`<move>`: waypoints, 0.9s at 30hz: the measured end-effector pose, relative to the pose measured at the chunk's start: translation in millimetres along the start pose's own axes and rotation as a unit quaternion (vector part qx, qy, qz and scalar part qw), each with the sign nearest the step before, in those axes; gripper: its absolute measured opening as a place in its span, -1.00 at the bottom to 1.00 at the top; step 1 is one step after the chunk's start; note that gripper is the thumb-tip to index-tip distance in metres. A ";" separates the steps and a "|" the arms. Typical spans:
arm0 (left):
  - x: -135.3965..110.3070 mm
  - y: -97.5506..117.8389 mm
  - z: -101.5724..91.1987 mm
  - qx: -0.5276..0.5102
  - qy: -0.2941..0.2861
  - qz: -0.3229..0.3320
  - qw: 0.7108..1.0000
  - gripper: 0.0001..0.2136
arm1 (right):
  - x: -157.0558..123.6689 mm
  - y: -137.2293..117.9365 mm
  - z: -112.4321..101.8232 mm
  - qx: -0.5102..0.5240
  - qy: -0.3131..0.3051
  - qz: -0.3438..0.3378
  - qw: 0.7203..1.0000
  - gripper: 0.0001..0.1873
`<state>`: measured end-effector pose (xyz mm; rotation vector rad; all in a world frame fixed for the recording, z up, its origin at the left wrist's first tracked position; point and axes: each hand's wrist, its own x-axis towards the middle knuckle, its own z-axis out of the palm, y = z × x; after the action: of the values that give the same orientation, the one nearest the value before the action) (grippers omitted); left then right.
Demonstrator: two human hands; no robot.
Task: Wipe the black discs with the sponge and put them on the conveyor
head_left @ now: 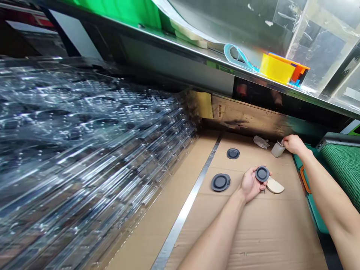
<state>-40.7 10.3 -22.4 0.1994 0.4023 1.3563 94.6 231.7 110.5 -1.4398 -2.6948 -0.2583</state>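
Observation:
My left hand is palm up, its fingers curled around a dark grey round plastic part with a raised ring on its face. Farther back, my right hand pinches the top of a small, pale translucent bottle at the right side of the cardboard. A cream-coloured pad lies just beside my left fingers, partly hidden by them. Two similar dark grey parts lie flat to the left, a nearer one with a side tab and a farther one. Crumpled clear plastic sits left of the bottle.
Stacked clear plastic trays fill the left side, blurred. Grey tape runs along the cardboard. At right are a teal crate with an orange handle and a green belt. A metal shelf overhead holds a yellow container.

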 end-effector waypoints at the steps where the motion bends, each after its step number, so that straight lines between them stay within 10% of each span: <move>1: 0.1 0.0 0.0 0.001 0.001 0.000 1.000 -0.69 | 0.7 0.9 0.2 -0.001 -0.001 0.002 1.000 -0.66; 11: 0.6 0.8 0.1 0.009 0.001 0.002 1.000 -0.70 | -3.6 -0.3 -6.2 0.045 -0.002 0.041 0.998 -0.68; 18: 2.6 0.8 -0.8 -0.006 0.011 0.027 1.000 -0.74 | -86.0 -31.6 -16.2 0.242 0.304 0.138 0.911 -0.52; 27: 5.1 -5.9 -0.4 -0.071 0.031 0.083 0.994 -0.76 | -160.2 -137.2 72.5 0.335 0.139 -0.057 0.930 -0.77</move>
<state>-34.7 13.9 -25.8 0.0753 0.3448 1.5519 70.8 39.1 0.6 -0.9564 -2.2896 0.3933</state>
